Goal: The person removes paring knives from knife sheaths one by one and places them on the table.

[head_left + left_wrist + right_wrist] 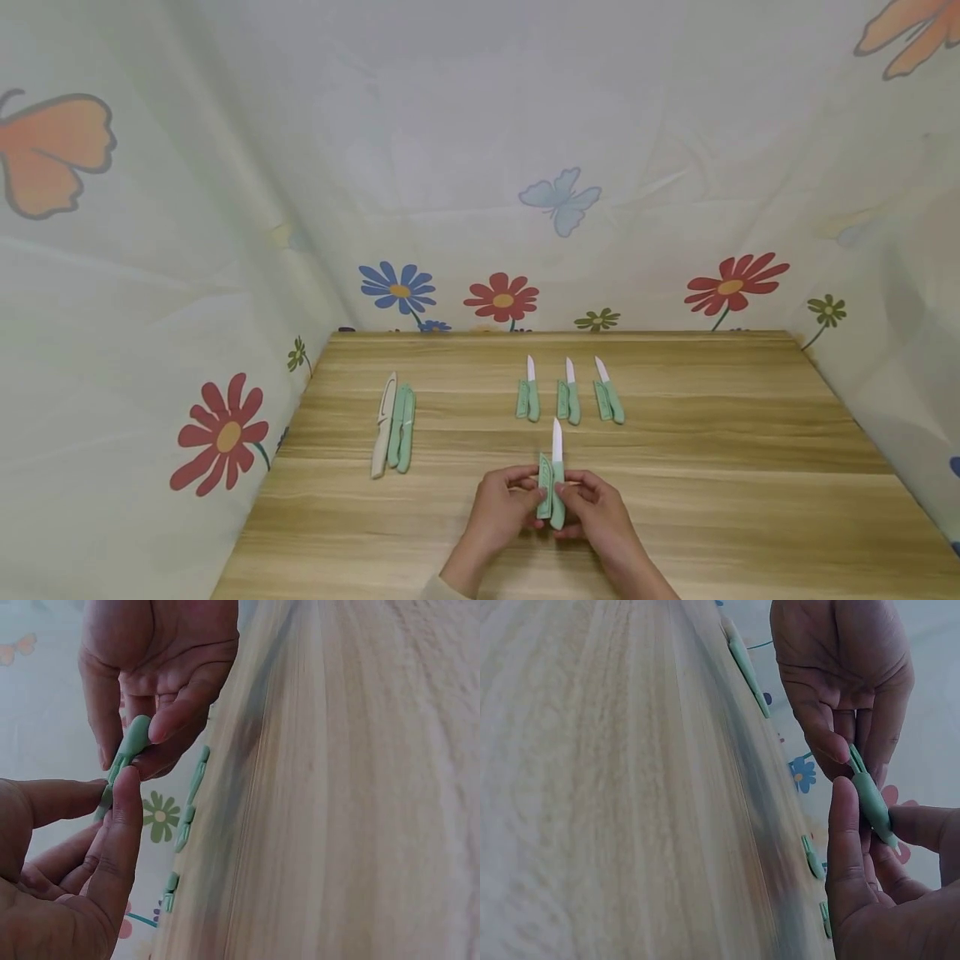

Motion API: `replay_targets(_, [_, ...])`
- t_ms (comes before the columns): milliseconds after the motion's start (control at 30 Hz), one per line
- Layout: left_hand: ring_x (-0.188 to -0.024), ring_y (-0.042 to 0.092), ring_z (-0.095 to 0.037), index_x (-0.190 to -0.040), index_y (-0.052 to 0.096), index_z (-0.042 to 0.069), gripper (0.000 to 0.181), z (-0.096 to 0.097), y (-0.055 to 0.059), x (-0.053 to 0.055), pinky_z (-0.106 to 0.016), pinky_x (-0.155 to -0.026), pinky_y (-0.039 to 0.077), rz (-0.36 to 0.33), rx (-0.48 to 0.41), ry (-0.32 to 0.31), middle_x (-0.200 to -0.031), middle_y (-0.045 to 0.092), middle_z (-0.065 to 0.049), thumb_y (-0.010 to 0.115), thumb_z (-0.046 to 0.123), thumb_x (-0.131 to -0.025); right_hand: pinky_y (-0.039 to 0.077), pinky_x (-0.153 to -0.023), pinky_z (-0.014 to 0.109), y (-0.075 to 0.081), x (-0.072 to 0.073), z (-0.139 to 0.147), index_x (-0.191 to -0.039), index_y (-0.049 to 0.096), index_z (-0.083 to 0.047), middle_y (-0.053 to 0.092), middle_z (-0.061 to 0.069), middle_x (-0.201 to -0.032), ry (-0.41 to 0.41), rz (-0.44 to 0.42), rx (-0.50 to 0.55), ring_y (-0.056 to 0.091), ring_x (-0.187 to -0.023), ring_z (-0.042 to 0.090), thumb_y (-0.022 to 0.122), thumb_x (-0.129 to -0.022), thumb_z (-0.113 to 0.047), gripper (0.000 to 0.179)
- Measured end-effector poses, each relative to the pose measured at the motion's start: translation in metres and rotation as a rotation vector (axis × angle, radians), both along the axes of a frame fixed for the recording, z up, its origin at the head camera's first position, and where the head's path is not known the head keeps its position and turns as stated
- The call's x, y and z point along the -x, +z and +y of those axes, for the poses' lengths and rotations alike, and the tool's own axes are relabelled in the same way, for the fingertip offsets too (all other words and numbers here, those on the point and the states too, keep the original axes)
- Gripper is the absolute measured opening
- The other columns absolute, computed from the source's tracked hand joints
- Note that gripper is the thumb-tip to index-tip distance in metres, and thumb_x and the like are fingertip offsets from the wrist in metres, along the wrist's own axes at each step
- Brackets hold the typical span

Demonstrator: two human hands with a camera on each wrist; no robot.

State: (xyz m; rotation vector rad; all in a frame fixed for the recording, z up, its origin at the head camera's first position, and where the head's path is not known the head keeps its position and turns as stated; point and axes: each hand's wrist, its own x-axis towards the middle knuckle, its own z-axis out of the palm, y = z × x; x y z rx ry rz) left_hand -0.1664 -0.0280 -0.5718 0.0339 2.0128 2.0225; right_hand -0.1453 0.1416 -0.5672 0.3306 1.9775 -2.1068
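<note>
Near the front of the table, my left hand point(501, 510) pinches a green knife sheath point(545, 485) between thumb and fingers. Close beside it, my right hand point(597, 510) grips the green handle of a small knife point(557, 446), its white blade bare and pointing away from me. Sheath and knife stand side by side, raised off the wood. In the left wrist view the knife handle point(136, 736) shows between the right thumb and fingers. The right wrist view shows the same handle point(871, 801), with the left hand point(847, 682) beyond it.
Three bare knives with green handles lie at the back right, each beside its sheath: left pair point(533, 400), middle pair point(573, 402), right pair point(615, 404). To the left lie a beige sheathed knife point(383, 433) and two green sheathed knives point(407, 433). Printed cloth point(450, 167) hangs around the wooden table point(712, 500).
</note>
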Motion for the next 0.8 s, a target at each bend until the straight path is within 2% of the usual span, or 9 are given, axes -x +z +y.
replay_targets(367, [-0.060,0.066,-0.012,-0.128,0.070,0.001,0.036,0.0028,-0.0003,-0.0016,-0.027,-0.057,0.062,0.006,-0.005,0.000,-0.095,0.069,-0.007,0.071,0.001,-0.091,0.064,-0.064,0.036,0.0036,0.0013,0.0035,-0.134,0.060,0.004,0.074,0.014,-0.104,0.001,0.012,0.008,0.072,-0.081,0.021,0.064,-0.102,-0.014,0.037])
replay_targets(800, [-0.061,0.068,-0.013,-0.130,0.069,0.001,0.038,0.0025,0.0032,-0.0052,-0.030,-0.058,0.063,0.027,0.044,-0.002,-0.097,0.068,-0.006,0.071,0.002,-0.092,0.064,-0.065,0.035,0.0054,0.0013,0.0060,-0.138,0.059,0.004,0.075,0.012,-0.106,0.005,-0.009,0.025,0.073,-0.084,0.021,0.067,-0.101,-0.014,0.043])
